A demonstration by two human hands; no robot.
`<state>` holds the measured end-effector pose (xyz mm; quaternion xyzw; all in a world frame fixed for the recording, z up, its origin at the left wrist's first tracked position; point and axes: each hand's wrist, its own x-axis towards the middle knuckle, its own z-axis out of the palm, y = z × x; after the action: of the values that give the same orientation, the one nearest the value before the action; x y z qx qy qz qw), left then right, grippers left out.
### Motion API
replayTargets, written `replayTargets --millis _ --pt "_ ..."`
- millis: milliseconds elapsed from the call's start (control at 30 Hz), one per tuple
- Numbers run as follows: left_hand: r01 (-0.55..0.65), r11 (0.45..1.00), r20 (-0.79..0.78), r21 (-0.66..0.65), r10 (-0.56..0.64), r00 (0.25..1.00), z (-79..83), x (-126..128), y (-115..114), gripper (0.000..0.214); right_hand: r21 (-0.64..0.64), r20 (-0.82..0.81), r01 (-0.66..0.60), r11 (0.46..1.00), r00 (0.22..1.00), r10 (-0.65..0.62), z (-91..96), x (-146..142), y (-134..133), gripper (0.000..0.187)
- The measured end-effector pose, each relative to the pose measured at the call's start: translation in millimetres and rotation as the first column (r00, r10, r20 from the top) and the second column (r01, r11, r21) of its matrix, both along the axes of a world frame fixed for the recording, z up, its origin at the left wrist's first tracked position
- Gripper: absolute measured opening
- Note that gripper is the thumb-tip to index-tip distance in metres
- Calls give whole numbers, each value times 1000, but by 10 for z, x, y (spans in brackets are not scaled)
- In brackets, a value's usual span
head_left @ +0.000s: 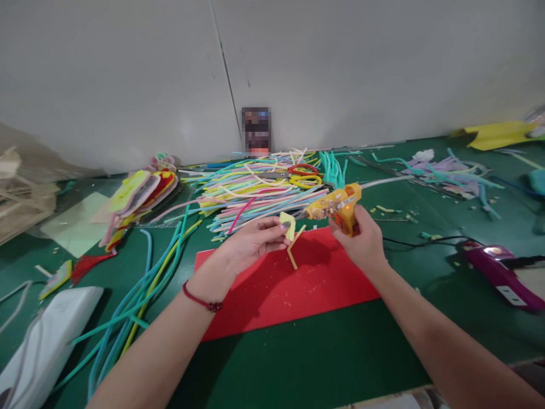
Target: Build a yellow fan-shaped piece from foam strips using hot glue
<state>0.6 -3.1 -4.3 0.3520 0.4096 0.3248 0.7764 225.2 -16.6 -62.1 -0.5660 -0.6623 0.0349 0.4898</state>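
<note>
Here, the yellow piece (pixel 289 225) sits between left fingers (pixel 269 233).

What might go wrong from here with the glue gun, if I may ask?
The left hand holds the yellow piece right by the tip of the glue gun, so a slip might burn it. Stray glue could also drip onto the coloured strips or red sheet close by.
</note>
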Motion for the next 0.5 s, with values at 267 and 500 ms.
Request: replayTargets --millis 267,500 --pt "28 999 -24 16 -27 999 -2 -7 -7 19 -10 -16 0 1000 1000 0 5 -5 -2 23" --pt "27 1000 -46 5 -27 999 -28 1 0 19 -11 -19 -7 1000 1000 7 -7 -1 -2 21"
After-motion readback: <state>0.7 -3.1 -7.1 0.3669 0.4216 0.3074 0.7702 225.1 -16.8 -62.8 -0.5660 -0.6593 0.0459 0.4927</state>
